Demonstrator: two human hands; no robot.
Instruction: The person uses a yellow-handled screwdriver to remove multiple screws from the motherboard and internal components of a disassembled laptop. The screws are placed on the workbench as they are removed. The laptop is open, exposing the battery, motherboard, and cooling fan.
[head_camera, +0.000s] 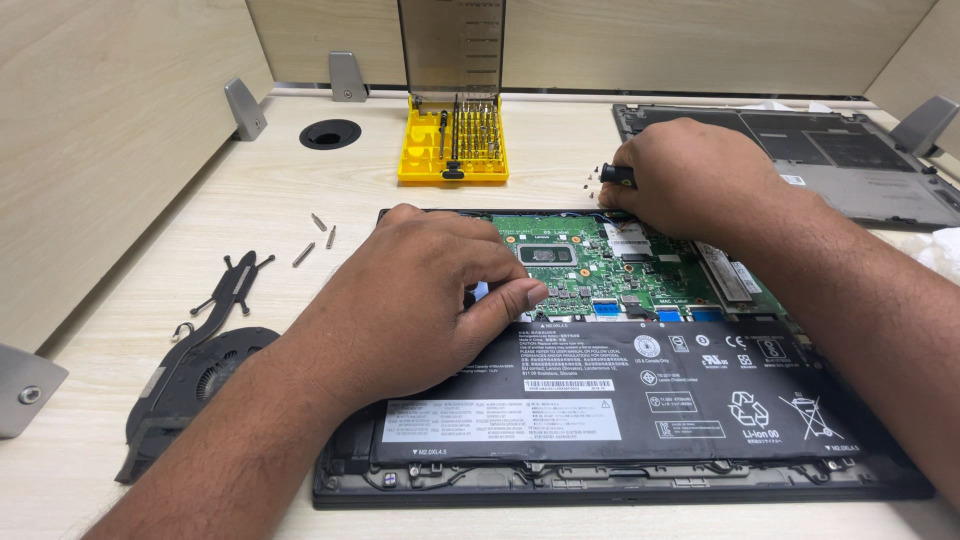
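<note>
From the head view, the opened laptop (620, 400) lay on the counter (150, 230), its fan and heatpipe (200, 360) already out. The left hand (410, 300) rested open on it; the right hand (690, 175) was closed around a screwdriver (617, 175) over the green board (600, 265).

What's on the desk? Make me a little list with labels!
left hand: resting on the open laptop, fingers curled
right hand: gripping a black-handled screwdriver at the green circuit board
battery: black, in the laptop
fan with heat pipe: removed, left of laptop
loose screws: on desk
bit set: yellow case, open
</note>
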